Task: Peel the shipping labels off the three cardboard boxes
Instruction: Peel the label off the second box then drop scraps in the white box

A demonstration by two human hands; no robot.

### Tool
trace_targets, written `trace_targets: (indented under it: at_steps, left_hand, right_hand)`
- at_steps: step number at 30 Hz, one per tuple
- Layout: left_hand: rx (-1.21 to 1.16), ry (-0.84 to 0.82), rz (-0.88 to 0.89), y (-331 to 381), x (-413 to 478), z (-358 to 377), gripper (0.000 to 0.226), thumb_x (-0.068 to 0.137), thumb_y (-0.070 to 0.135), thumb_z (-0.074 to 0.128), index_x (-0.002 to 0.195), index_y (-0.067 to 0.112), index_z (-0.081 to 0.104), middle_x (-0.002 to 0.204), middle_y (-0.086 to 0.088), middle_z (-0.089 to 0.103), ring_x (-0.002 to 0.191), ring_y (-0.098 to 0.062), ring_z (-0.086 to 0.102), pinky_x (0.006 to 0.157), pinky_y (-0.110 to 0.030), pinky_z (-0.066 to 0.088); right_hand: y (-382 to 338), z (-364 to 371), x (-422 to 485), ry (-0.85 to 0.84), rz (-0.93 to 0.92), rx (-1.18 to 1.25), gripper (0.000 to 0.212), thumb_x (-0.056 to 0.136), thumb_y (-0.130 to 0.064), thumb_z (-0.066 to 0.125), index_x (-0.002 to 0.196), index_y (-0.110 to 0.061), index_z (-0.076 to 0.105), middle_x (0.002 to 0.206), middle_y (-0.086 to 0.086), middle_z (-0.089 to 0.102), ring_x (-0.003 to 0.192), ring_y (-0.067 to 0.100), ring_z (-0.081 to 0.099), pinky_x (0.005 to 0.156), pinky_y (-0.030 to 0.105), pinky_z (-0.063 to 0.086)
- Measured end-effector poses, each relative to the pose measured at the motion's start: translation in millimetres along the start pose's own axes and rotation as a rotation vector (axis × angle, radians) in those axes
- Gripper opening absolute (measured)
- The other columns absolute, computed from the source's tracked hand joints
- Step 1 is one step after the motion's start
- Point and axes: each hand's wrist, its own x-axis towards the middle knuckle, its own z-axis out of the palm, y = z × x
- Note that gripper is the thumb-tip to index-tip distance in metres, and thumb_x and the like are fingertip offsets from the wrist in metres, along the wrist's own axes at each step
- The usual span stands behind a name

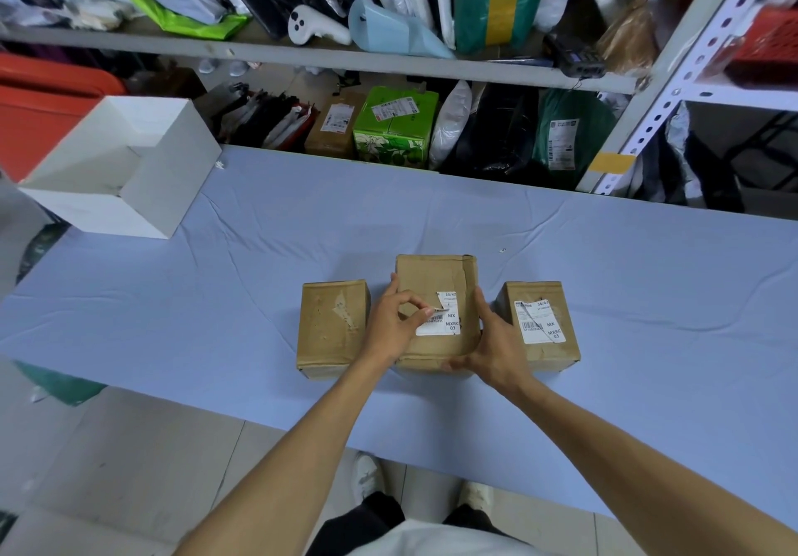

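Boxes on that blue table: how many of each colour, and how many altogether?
Brown cardboard boxes: 3, the left box, the middle box and the right box.
White open box: 1
Total: 4

The three boxes are matt brown cardboard: the left box [332, 329] is scuffed with torn paper residue, the middle box [436, 309] creased. Their labels [539, 321] are smooth white printed paper. The surface [216, 296] wears wrinkled, matt pale-blue cloth. The white bin [121, 167] looks like smooth matt board.
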Motion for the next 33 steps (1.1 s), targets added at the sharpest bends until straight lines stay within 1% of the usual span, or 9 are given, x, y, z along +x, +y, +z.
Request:
trace_targets:
  at_steps: [4, 9, 12, 15, 17, 20, 22, 27, 33]
  left_hand:
    - [-0.003, -0.006, -0.007, 0.4, -1.2, -0.3, 0.006, 0.083, 0.016, 0.072, 0.089, 0.013, 0.071, 0.157, -0.012, 0.023, 0.145, -0.005, 0.015, 0.073, 0.014, 0.018]
    - [-0.01, -0.015, -0.015, 2.6, -1.6, 0.1, 0.007, 0.084, 0.018, 0.072, 0.089, 0.014, 0.071, 0.159, -0.009, 0.02, 0.145, -0.005, 0.015, 0.074, 0.013, 0.018]
    - [-0.011, -0.016, -0.015, 3.7, -2.6, -1.2, 0.007, 0.084, 0.019, 0.072, 0.089, 0.015, 0.071, 0.159, -0.009, 0.02, 0.146, -0.005, 0.015, 0.094, -0.004, 0.021]
    - [-0.018, -0.012, -0.016, 3.4, -4.0, -3.0, 0.005, 0.083, 0.019, 0.072, 0.088, 0.017, 0.071, 0.158, -0.009, 0.022, 0.146, -0.004, 0.014, 0.099, -0.016, 0.02]
    - [-0.019, -0.011, -0.014, 3.5, -4.2, -3.6, 0.004, 0.083, 0.02, 0.072, 0.087, 0.019, 0.071, 0.158, -0.01, 0.023, 0.146, -0.004, 0.014, 0.097, -0.013, 0.023]
    - [-0.021, -0.007, -0.013, 3.3, -3.6, -2.8, 0.005, 0.082, 0.019, 0.073, 0.087, 0.017, 0.072, 0.157, -0.012, 0.024, 0.146, -0.003, 0.012, 0.081, 0.006, 0.023]
    - [-0.022, -0.011, -0.013, 3.3, -3.6, -2.1, 0.005, 0.082, 0.019, 0.073, 0.086, 0.017, 0.072, 0.157, -0.012, 0.024, 0.146, -0.002, 0.013, 0.079, 0.008, 0.022]
    - [-0.028, -0.039, -0.017, 7.0, -5.5, -2.2, 0.004, 0.082, 0.022, 0.073, 0.085, 0.021, 0.071, 0.159, -0.008, 0.02, 0.146, -0.004, 0.013, 0.105, -0.019, 0.019]
    - [-0.027, -0.051, -0.015, 10.5, -6.5, -1.6, 0.004, 0.082, 0.022, 0.073, 0.084, 0.023, 0.07, 0.159, -0.008, 0.019, 0.147, -0.006, 0.013, 0.112, -0.026, 0.02]
  right_hand:
    - [-1.3, 0.4, -0.9, 0.0, -0.002, 0.005, 0.133, 0.046, -0.014, 0.092, 0.151, -0.031, 0.013, 0.099, -0.017, 0.056, 0.083, 0.004, 0.054, 0.058, -0.003, 0.04]
    - [-2.7, -0.7, -2.6, -0.001, 0.0, 0.003, 0.133, 0.046, -0.014, 0.092, 0.15, -0.034, 0.012, 0.095, -0.022, 0.053, 0.077, -0.007, 0.052, 0.055, -0.004, 0.038]
    - [-3.8, -0.7, -3.6, -0.004, 0.007, -0.001, 0.133, 0.045, -0.016, 0.092, 0.15, -0.035, 0.012, 0.095, -0.021, 0.055, 0.077, -0.006, 0.053, 0.056, -0.001, 0.041]
    - [-3.3, 0.7, -4.2, -0.009, 0.019, 0.005, 0.132, 0.047, -0.015, 0.09, 0.149, -0.038, 0.011, 0.091, -0.026, 0.054, 0.077, -0.008, 0.054, 0.054, 0.002, 0.043]
    - [-2.8, 1.7, -3.7, -0.012, 0.022, 0.003, 0.132, 0.047, -0.015, 0.09, 0.15, -0.038, 0.01, 0.09, -0.028, 0.053, 0.078, -0.003, 0.056, 0.057, 0.006, 0.045]
    - [-3.4, 1.9, -3.5, -0.007, 0.022, 0.005, 0.133, 0.044, -0.015, 0.09, 0.149, -0.038, 0.012, 0.09, -0.027, 0.055, 0.08, 0.002, 0.058, 0.065, 0.018, 0.052]
    - [-3.3, 1.8, -3.9, -0.003, 0.019, -0.001, 0.134, 0.043, -0.016, 0.091, 0.149, -0.038, 0.012, 0.09, -0.028, 0.054, 0.079, 0.001, 0.058, 0.066, 0.018, 0.052]
    - [-1.4, 1.3, -5.6, 0.006, 0.024, -0.004, 0.133, 0.044, -0.016, 0.092, 0.15, -0.035, 0.013, 0.087, -0.033, 0.049, 0.075, -0.008, 0.053, 0.055, 0.003, 0.042]
    - [0.1, -0.2, -4.8, 0.007, 0.035, 0.014, 0.133, 0.044, -0.014, 0.092, 0.15, -0.033, 0.015, 0.088, -0.029, 0.051, 0.076, -0.002, 0.055, 0.056, 0.003, 0.043]
